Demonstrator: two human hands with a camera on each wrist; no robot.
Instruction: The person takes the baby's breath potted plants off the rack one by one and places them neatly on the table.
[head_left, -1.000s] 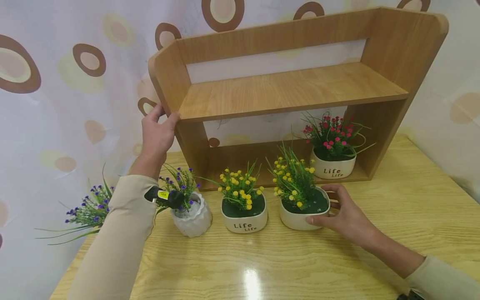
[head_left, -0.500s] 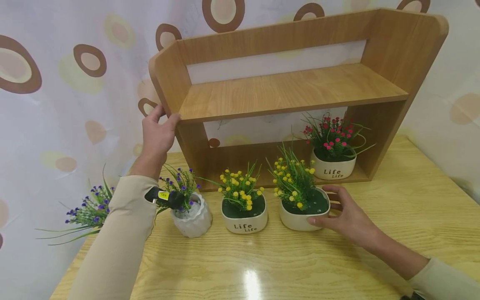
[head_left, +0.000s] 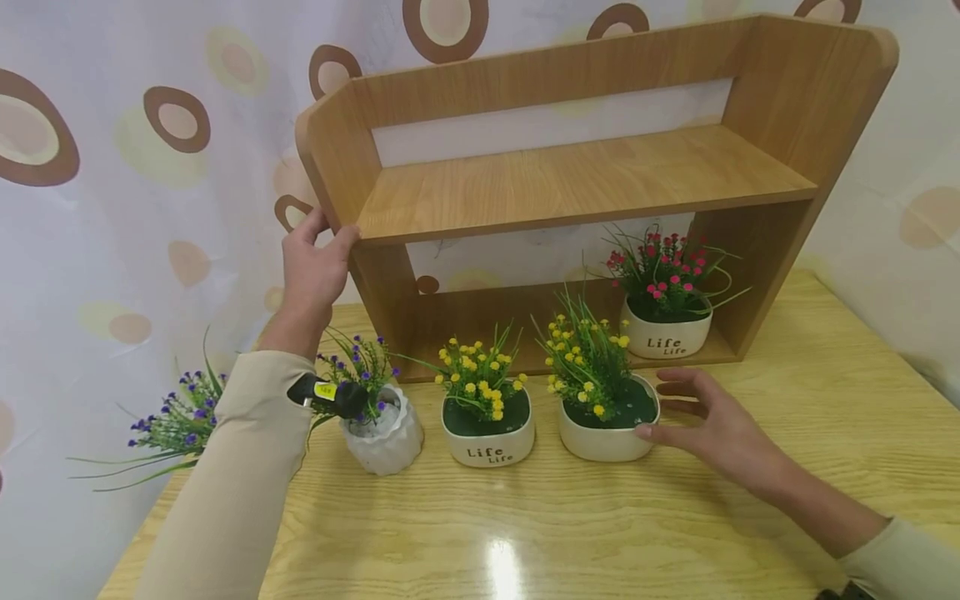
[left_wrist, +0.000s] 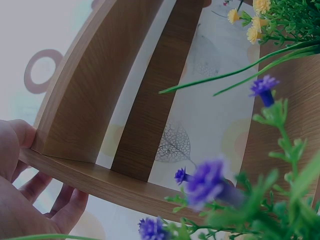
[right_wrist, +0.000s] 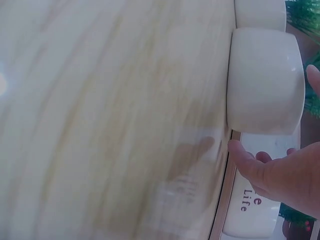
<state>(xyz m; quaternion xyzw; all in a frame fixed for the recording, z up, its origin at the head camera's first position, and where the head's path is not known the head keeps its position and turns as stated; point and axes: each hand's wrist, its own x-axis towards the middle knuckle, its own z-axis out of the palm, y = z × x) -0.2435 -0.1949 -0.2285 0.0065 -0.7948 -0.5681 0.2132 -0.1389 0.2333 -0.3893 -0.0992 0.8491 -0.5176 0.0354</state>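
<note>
My left hand (head_left: 315, 271) grips the left side panel of a two-tier wooden shelf (head_left: 570, 179), thumb at the front edge. The left wrist view also shows this left hand (left_wrist: 35, 195) curled around the wood. My right hand (head_left: 723, 433) is beside the right-hand cream pot (head_left: 603, 443) of yellow artificial flowers, fingers spread and holding nothing. In the right wrist view, the cream pot (right_wrist: 265, 80) stands on the table with the right hand (right_wrist: 285, 172) alongside. A matching "Life" pot (head_left: 489, 447) with yellow flowers stands to its left.
Inside the lower tier at right sits a "Life" pot (head_left: 667, 337) with pink-red flowers. A white fluted pot (head_left: 386, 446) of purple flowers stands in front of the shelf's left end. More purple flowers (head_left: 180, 412) show left of the sleeve. A patterned wall covering (head_left: 225, 183) hangs behind.
My right hand has let go of the right-hand yellow-flower pot and drawn slightly right, its fingers opening. The pot stays in place, and my left hand keeps its grip on the shelf.
</note>
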